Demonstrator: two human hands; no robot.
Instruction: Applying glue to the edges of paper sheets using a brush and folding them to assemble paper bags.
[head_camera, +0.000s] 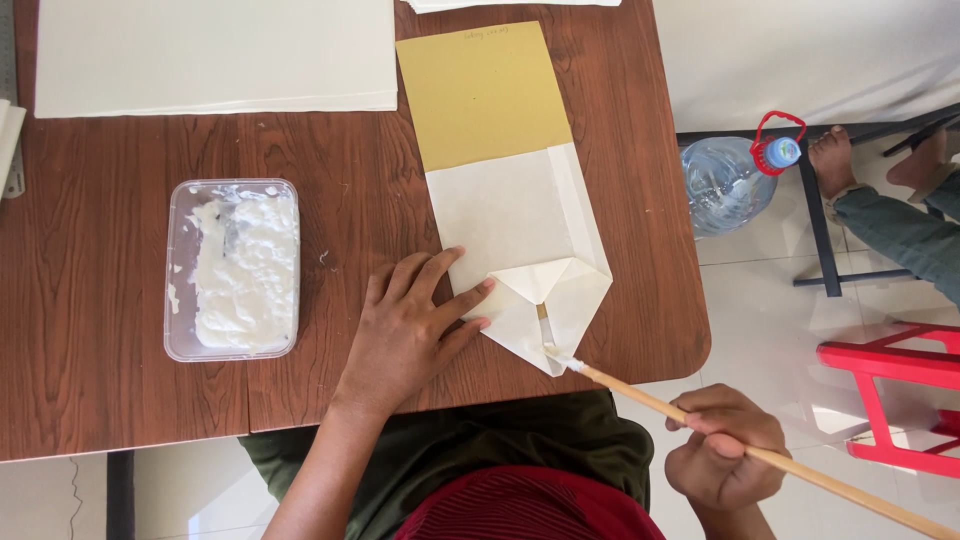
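Hands: two, both the person's own.
Left hand (410, 325): open, flat, fingers spread; it presses on the lower left of the paper bag, fingertips at the folded end.
Right hand (725, 455): closed in a fist around the stick, off the table's near edge, over the floor.
Stick (700, 425): one, long, thin, pale wood; it slants from lower right up to the left, its tip white with paste and touching the bag's folded end.
Bag (515, 225): one, flat on the table at right of centre; the upper half is mustard yellow, the lower half cream, and the near end is folded into a diamond of flaps at the table's edge.
Tub (232, 268): one, clear plastic, rectangular, holding white paste; it stands left of the left hand, well apart from the bag.
Sheets: one large cream sheet (215, 55) at the far left of the table; the edge of a second sheet (510, 4) shows at the top.
Table (90, 300): one, dark wood grain.
Bottle (730, 180): one, large, clear, with a blue cap and a red handle, on the floor to the right.
Stool (890, 375): one, red, on the floor at the far right.
Another person: two bare feet (835, 160) and a green trouser leg at the upper right.
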